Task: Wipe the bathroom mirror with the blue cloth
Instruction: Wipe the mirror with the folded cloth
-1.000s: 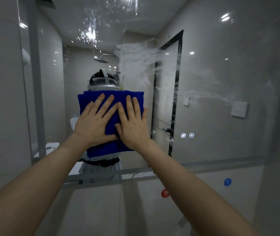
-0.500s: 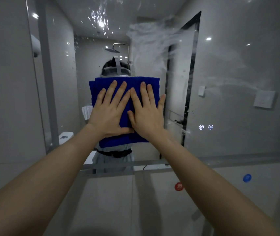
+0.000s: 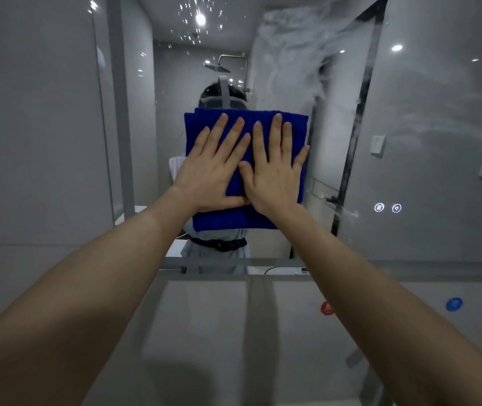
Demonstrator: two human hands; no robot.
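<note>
A person is standing before a bathroom mirror, both bare arms reaching forward into the centre of the view. A folded blue cloth is lying flat against the glass near the middle of the mirror, and both hands are pressing it there. The left hand is resting on the cloth's left half, fingers straight and slightly spread, pointing up and a little to the right. The right hand is lying just beside it on the right half, fingers straight and pointing up, its thumb touching the left hand. Both hands are lying open, flat palms holding the cloth to the glass. Above and to the right of the cloth, whitish smears are streaking the mirror, possibly foam or wet residue, though the blur is making that hard to tell. Two small lit round icons are glowing on the mirror's right part. Below the mirror's lower edge, a red round sticker and a blue round sticker are showing on the pale surface
</note>
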